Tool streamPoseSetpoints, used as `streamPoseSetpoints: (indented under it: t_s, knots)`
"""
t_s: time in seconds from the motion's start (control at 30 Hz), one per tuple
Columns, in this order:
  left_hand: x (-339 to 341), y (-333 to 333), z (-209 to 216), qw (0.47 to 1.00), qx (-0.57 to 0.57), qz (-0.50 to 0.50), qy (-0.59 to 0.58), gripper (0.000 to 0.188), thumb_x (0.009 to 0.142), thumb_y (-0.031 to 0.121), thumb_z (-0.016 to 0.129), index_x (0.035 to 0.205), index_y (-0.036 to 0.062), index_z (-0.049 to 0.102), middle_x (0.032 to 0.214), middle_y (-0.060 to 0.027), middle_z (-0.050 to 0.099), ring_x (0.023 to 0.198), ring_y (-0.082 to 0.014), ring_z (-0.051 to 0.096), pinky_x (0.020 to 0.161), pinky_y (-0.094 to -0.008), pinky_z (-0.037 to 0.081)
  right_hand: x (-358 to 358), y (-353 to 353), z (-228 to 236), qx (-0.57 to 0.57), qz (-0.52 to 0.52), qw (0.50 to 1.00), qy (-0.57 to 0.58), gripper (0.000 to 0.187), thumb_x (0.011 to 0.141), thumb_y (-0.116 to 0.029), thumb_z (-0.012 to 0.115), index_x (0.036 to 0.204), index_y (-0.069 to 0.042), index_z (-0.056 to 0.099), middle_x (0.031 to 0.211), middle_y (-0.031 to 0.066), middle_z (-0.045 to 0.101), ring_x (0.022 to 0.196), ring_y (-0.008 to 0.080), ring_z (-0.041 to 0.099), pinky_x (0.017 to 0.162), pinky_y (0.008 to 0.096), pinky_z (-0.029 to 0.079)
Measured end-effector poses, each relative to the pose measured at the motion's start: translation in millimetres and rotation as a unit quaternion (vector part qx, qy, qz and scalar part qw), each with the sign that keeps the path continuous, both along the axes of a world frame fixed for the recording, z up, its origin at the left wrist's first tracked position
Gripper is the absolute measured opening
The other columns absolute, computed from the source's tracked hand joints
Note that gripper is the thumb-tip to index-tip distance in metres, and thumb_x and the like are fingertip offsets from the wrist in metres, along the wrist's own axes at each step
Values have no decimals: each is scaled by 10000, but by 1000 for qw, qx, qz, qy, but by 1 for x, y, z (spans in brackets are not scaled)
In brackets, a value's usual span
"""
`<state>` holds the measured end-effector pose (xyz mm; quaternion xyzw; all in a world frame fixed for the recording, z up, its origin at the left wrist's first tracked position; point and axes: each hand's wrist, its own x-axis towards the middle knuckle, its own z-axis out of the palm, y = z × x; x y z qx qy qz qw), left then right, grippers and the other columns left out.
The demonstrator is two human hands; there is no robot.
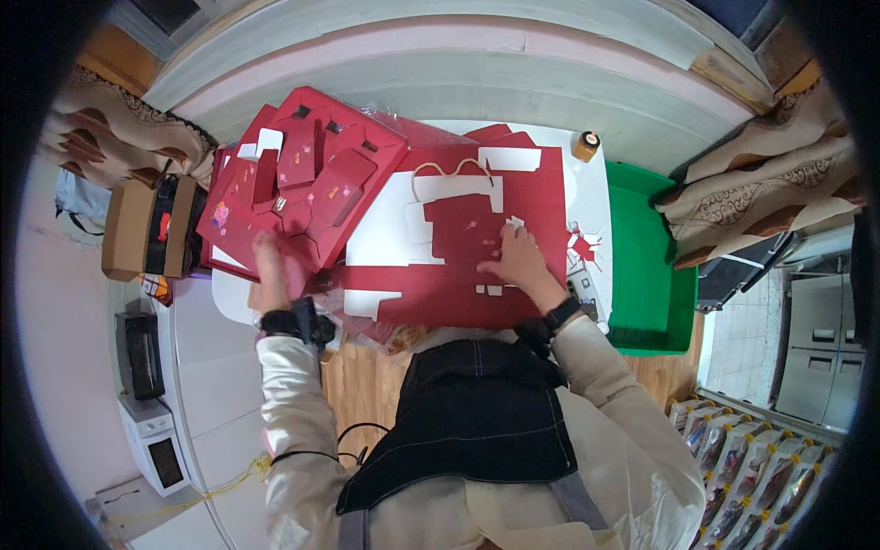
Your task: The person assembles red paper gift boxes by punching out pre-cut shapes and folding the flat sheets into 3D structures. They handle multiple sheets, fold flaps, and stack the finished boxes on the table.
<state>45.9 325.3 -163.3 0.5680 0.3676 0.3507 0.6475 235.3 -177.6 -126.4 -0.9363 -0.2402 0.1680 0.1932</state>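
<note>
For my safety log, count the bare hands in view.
2: the left hand at the near edge of the stacked red cardboard, the right hand over the flat red sheet. No others show.

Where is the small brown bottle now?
In the head view, the brown bottle sits at the far right corner of the white table, beside the red sheet, near the green bin.

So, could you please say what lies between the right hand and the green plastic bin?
The head view shows flat red cardboard, then the white tabletop bearing small red and white scraps and a greyish rectangular item.
</note>
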Motion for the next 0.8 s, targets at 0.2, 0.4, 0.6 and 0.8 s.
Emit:
streamPoseSetpoints:
  t_s: [0.2, 0.4, 0.6, 0.8]
  knots:
    - [5, -136, 28, 987, -147, 59, -10, 289, 914, 176, 555, 1195, 111, 551, 1018, -2, 603, 877, -116, 543, 755, -258, 434, -21, 1, -18, -100, 0, 986, -133, 1047, 481, -455, 926, 1292, -33, 415, 1183, 184, 472, 1086, 340, 505, 877, 420, 495]
    - [1, -225, 37, 968, -227, -101, 26, 270, 924, 254, 556, 1159, 124, 581, 1095, -25, 640, 1009, -148, 611, 910, -330, 477, -19, -5, -13, -97, -41, 994, -33, 1061, 524, -380, 927, 1338, -32, 342, 1105, 216, 568, 1048, 363, 575, 858, 440, 504]
    - [13, -282, 63, 923, -211, -302, 113, 269, 974, 182, 471, 1218, 96, 543, 1136, -53, 644, 1042, -153, 607, 908, -308, 466, -20, -33, -36, 107, -81, 991, -6, 870, 662, -179, 875, 1304, -58, 301, 904, 233, 627, 867, 336, 673, 776, 411, 537]
    - [30, -326, 67, 875, -151, -413, 201, 647, 974, 368, 563, 1467, 40, 302, 1393, -129, 472, 1266, -220, 461, 1027, -357, 390, -29, -57, -3, 364, -176, 874, 268, 761, 772, -4, 767, 1330, -103, 258, 897, 107, 622, 811, 170, 623, 726, 285, 505]
